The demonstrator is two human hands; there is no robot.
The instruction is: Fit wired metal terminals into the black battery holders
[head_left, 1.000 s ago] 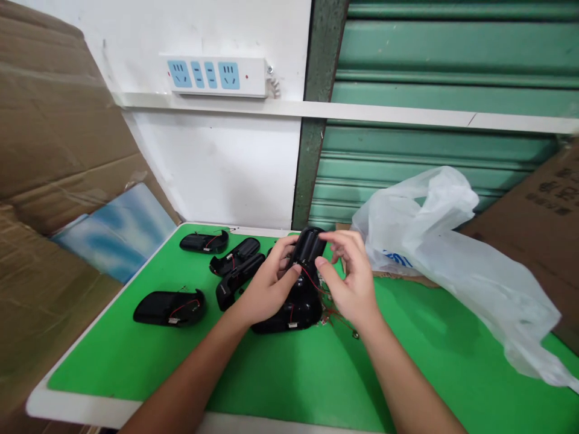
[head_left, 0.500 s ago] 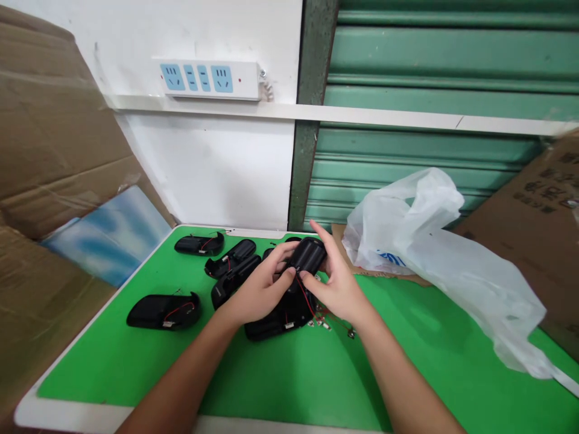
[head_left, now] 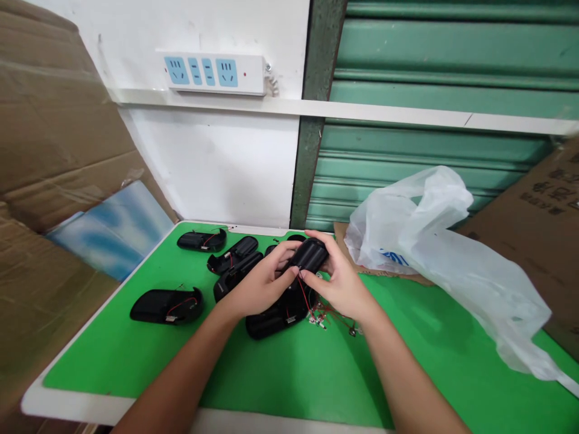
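Right hand has folded its raised index finger down toward the black casing. Casing sits 2 o'clock of the left hand, gripped by both, thumbs near its lower end, apparently for steadiness.

We have a table with a bright green top and a white edge, rounded at the near left corner. On its left side we see one black shell with a thin red wire, and a smaller-looking one near the back edge. Two more shells lie close together toward the middle, and another sits nearer us, partly hidden. Beside it we find a loose tangle of wires. At the back right, a flat cardboard piece lies partly under our crumpled plastic bag.
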